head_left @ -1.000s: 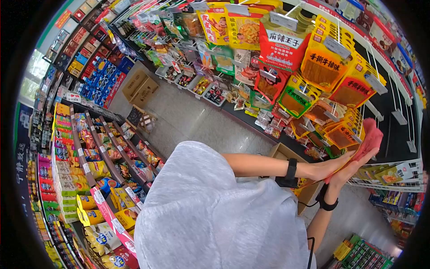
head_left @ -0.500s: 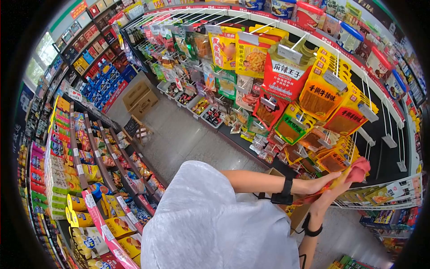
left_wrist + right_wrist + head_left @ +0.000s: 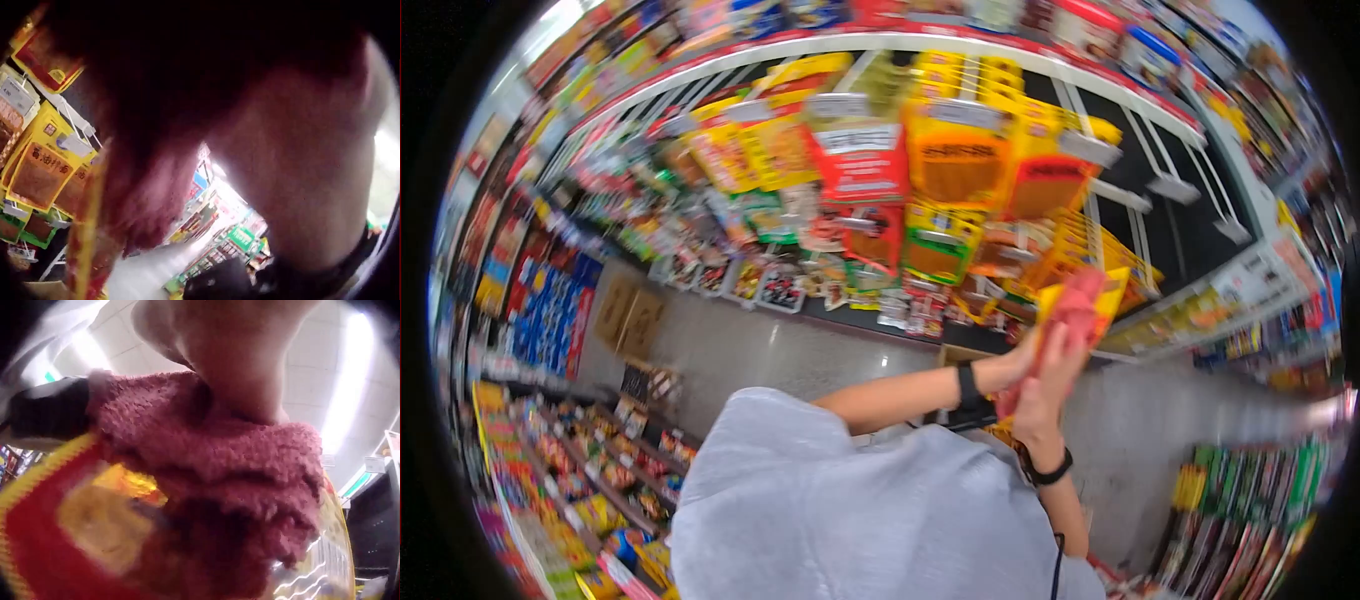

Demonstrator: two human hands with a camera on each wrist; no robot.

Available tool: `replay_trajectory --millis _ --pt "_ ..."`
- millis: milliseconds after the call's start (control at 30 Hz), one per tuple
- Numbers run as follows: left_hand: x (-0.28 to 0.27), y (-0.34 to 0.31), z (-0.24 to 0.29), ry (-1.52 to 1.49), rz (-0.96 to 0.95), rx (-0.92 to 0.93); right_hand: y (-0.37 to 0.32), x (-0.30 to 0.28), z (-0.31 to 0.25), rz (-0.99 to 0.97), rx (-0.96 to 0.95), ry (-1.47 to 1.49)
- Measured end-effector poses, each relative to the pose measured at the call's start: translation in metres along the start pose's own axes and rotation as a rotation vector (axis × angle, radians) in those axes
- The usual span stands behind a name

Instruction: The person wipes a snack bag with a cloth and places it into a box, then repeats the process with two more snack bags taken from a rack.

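A yellow and red snack packet [image 3: 1109, 302] is held up in front of the rack, with a folded pink cloth [image 3: 1082, 300] against its face. My left hand [image 3: 1006, 372] grips the packet from the left side, its fingers mostly hidden behind it. My right hand [image 3: 1050, 385] holds the cloth to the packet, fingers pointing up along it. In the right wrist view the fuzzy cloth [image 3: 212, 456] bunches over the packet [image 3: 37, 544], whose zigzag yellow edge shows. The left wrist view is dark, with the packet [image 3: 90, 244] edge-on beside the cloth.
Yellow snack packets [image 3: 960, 150] hang on hooks behind the hands, some hooks bare. A white wire rack [image 3: 1200, 310] stands to the right. A cardboard box [image 3: 960, 355] sits below the left wrist. Snack shelves [image 3: 590, 490] run at lower left, grey floor [image 3: 830, 360] between.
The head view has turned right, so the rack appears further left. Both hands stay together on the packet; the cloth has shifted along its face and more yellow shows at the packet's top.
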State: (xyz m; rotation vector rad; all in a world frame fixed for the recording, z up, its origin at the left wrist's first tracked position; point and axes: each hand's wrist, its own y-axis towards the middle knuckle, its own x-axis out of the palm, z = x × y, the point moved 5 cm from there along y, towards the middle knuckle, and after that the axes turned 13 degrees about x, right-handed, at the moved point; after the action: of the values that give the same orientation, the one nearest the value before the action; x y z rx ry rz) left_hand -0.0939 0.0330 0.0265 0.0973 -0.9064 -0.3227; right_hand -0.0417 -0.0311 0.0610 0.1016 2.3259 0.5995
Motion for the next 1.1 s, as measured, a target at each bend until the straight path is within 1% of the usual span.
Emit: replay_trajectory --millis 33,67,133,167,233,267,300,333,367,433,467,500,567,600,700,733,833,900,933,1000,1033,1067,1100 --pt "-0.008 0.002 -0.013 0.006 -0.025 -0.001 0.007 -0.008 -0.008 0.003 0.018 0.077" --pt "-0.006 0.0 -0.017 0.05 -0.055 -0.03 0.021 -0.016 -0.009 -0.016 0.031 0.05" --pt "-0.006 -0.015 -0.02 0.145 -0.106 -0.092 0.049 -0.033 0.004 0.096 0.036 -0.032" --pt "-0.011 -0.019 -0.024 0.148 -0.111 -0.133 0.055 -0.038 0.022 0.141 0.081 -0.117" --pt "-0.016 -0.023 -0.03 0.113 -0.095 -0.228 0.06 -0.05 0.052 0.242 0.195 0.04" --pt "-0.013 -0.023 -0.03 -0.024 -0.108 -0.284 0.058 -0.054 0.066 0.21 0.279 0.102" --pt "-0.006 -0.022 -0.024 -0.159 -0.111 -0.341 0.053 -0.057 0.078 0.178 0.362 0.169" --pt "-0.01 -0.021 -0.028 -0.253 -0.159 -0.395 0.046 -0.059 0.089 0.144 0.44 0.241" --pt "-0.017 -0.022 -0.035 -0.303 -0.098 -0.509 0.038 -0.063 0.099 0.178 0.492 0.238" --pt "-0.038 -0.019 -0.052 -0.514 -0.227 -0.56 0.022 -0.063 0.121 0.245 0.585 0.238" --pt "-0.054 -0.02 -0.062 -0.455 -0.182 -0.604 0.01 -0.066 0.138 0.321 0.665 0.24" --pt "-0.071 -0.021 -0.072 -0.397 -0.138 -0.649 -0.005 -0.068 0.157 0.388 0.681 0.271" --pt "-0.085 -0.023 -0.077 -0.341 -0.077 -0.681 -0.037 -0.074 0.182 0.484 0.794 0.231" --pt "-0.086 -0.023 -0.078 -0.344 -0.069 -0.69 -0.048 -0.08 0.175 0.494 0.814 0.16" --pt "-0.084 -0.02 -0.083 -0.358 -0.055 -0.699 -0.055 -0.094 0.126 0.574 0.727 -0.157" --pt "-0.083 -0.019 -0.087 -0.351 -0.056 -0.7 -0.048 -0.096 0.1 0.57 0.606 -0.162" --pt "-0.067 -0.019 -0.09 -0.304 -0.052 -0.692 -0.036 -0.066 0.059 0.379 0.475 -0.165" --pt "-0.048 -0.02 -0.088 -0.331 -0.032 -0.705 -0.024 -0.048 0.046 0.174 0.387 -0.161" --pt "-0.034 -0.023 -0.088 -0.423 0.014 -0.748 -0.022 -0.04 0.052 0.159 0.372 -0.193" --pt "-0.051 -0.029 -0.1 -0.561 -0.083 -0.794 -0.022 -0.042 0.076 0.23 0.455 -0.203" --pt "-0.047 -0.026 -0.095 -0.625 -0.133 -0.807 -0.022 -0.043 0.088 0.264 0.489 -0.203" --pt "-0.061 -0.031 -0.098 -0.225 0.017 -0.766 -0.028 -0.043 0.104 0.273 0.575 -0.229" --pt "-0.061 -0.031 -0.095 -0.257 0.009 -0.756 -0.04 -0.042 0.126 0.275 0.662 -0.185"
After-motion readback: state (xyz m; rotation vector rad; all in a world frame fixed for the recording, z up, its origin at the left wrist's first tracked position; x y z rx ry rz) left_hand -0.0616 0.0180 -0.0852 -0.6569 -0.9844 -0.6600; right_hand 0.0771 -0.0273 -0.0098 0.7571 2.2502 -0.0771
